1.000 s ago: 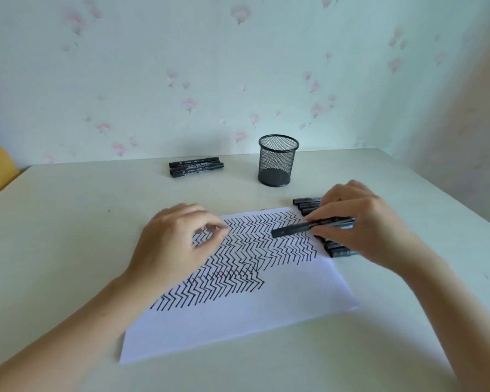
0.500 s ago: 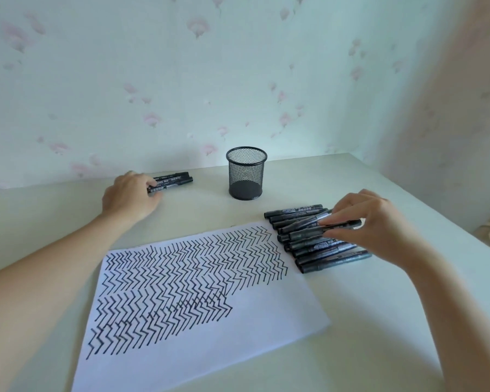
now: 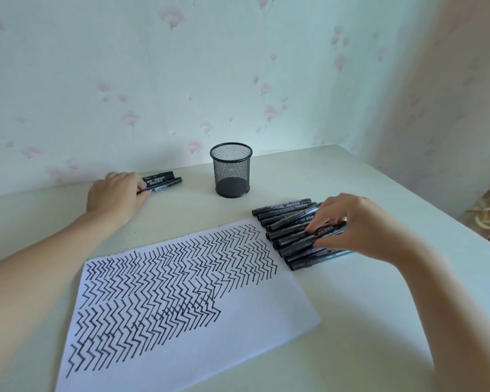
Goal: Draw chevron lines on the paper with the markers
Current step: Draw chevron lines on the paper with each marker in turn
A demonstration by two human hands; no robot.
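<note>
Head view: right hand (image 3: 359,224) pinches a smooth cylindrical marker (image 3: 309,237).

left hand (image 3: 116,193): reached far forward, fingers curled | right hand (image 3: 354,224): palm down, fingertips pinching

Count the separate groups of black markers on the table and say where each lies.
2. A small group lies far left under the left hand; a long row lies beside the paper under the right hand. Hands hide some markers.
</note>
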